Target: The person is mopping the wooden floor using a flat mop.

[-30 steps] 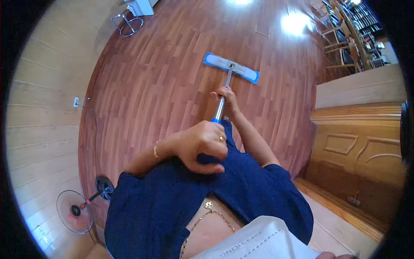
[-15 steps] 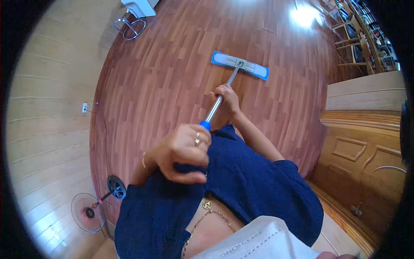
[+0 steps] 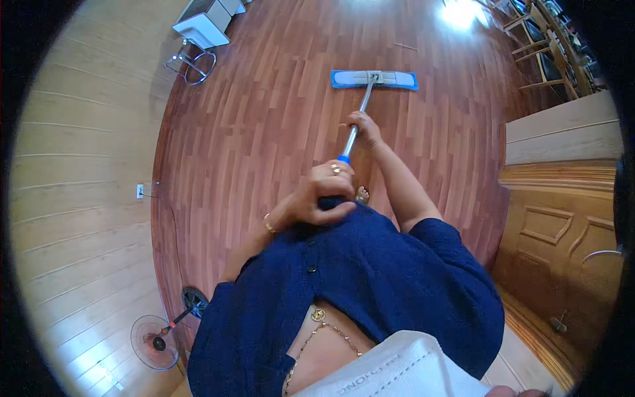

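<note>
A flat mop (image 3: 393, 80) with a long white plate and a blue pad rests on the floor ahead of me. Its silver pole runs back toward my body, ending in a blue collar by the upper grip. My left hand (image 3: 324, 192) is closed around the top of the pole, close to my dark blue shirt; a ring and a bracelet show on that side. Lower down, my right hand (image 3: 366, 129) wraps the metal pole, with that arm stretched forward. The pole's very end is hidden by my left hand.
Wood-plank floor (image 3: 264, 119) spreads around the mop. Along the left wall are a standing fan (image 3: 159, 343), a wall socket (image 3: 139, 191) with a cord, and a chrome stool base (image 3: 196, 69) beside a white-topped counter (image 3: 202, 31). On the right stand wooden chairs (image 3: 552, 73) and a panelled wooden door (image 3: 549, 228).
My left hand has pushed forward and to the right along with the pole. The mop head has moved slightly forward and turned from slanted to nearly level across the view.
</note>
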{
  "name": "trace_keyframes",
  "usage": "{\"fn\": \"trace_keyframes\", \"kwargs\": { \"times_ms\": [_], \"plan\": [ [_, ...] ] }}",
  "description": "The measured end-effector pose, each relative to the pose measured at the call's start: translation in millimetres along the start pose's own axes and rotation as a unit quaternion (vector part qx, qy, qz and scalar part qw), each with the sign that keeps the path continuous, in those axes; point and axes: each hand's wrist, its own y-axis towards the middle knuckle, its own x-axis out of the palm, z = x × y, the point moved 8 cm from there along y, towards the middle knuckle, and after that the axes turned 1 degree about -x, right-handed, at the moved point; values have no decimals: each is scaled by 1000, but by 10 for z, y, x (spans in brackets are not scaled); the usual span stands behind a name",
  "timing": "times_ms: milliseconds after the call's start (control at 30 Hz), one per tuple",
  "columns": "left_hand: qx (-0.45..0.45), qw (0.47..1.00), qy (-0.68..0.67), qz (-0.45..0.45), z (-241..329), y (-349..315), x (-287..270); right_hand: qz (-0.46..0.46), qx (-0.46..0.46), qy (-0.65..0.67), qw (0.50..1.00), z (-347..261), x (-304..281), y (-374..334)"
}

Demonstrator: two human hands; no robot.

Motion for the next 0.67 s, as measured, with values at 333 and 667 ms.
{"fn": "trace_keyframes", "kwargs": {
  "times_ms": [333, 667],
  "plan": [
    [68, 982, -85, -156, 651, 972, 46, -5, -128, -325, 937, -1202, -360, -102],
    [49, 995, -6, -83, 97, 1405, 358, -65, -130, -333, 932, -699, -829, 446]
  ]
}}
